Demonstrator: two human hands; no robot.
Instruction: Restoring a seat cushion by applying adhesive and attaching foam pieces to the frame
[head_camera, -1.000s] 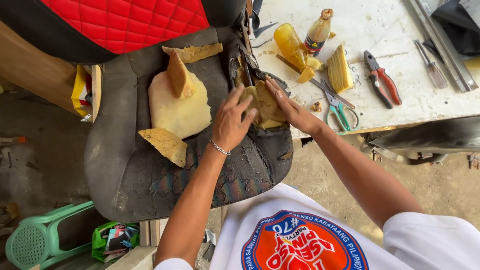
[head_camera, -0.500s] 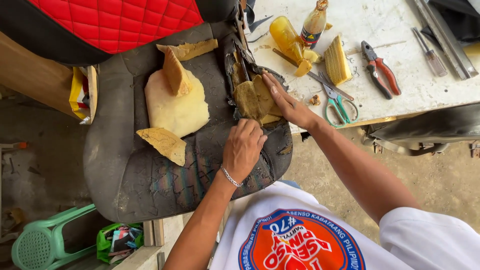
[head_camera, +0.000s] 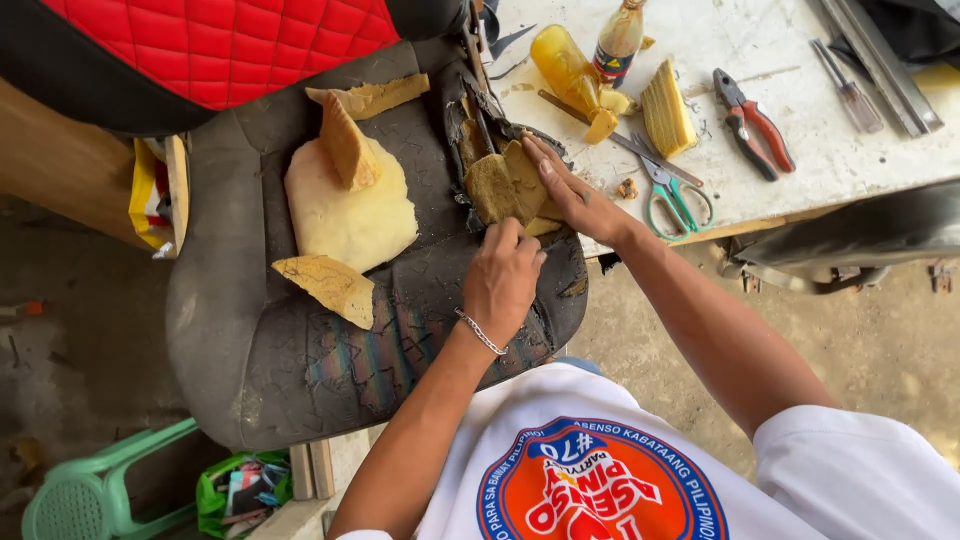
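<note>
The left hand (head_camera: 505, 280) lies knuckles-up on the worn dark seat cushion (head_camera: 330, 370), fingers curled, seemingly pinching the lower edge of the brown foam patch (head_camera: 495, 185), though the grip is hidden. The right hand (head_camera: 570, 190) reaches in from the workbench (head_camera: 800, 160) side, fingers straight and flat, pressing the patch against the cushion's torn edge.
</note>
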